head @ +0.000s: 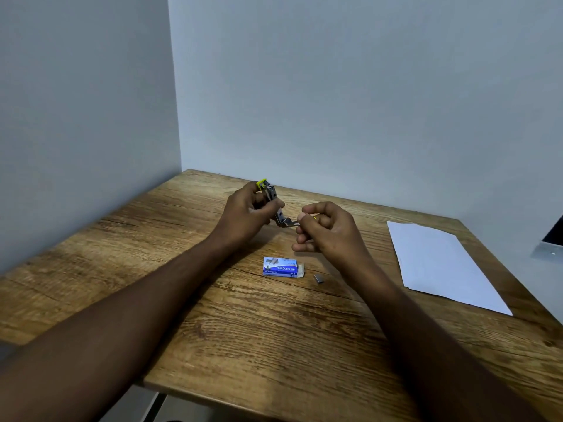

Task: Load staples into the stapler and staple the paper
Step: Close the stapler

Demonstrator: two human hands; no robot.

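Note:
A small metal stapler [275, 205] with a yellow end is held above the table, near the back. My left hand [248, 213] grips its upper part. My right hand [323, 228] pinches the stapler's lower metal end between thumb and fingers, and a bit of yellow shows inside the curled fingers. A blue staple box [279, 267] lies on the table below the hands, its end flap open. To the right of the box lies a short loose strip of staples [319, 278]. White paper [441, 263] lies flat at the table's right side.
The wooden table [243, 330] stands in a corner between two pale walls. A dark object with a grey base [553, 242] shows at the right frame edge, beyond the paper.

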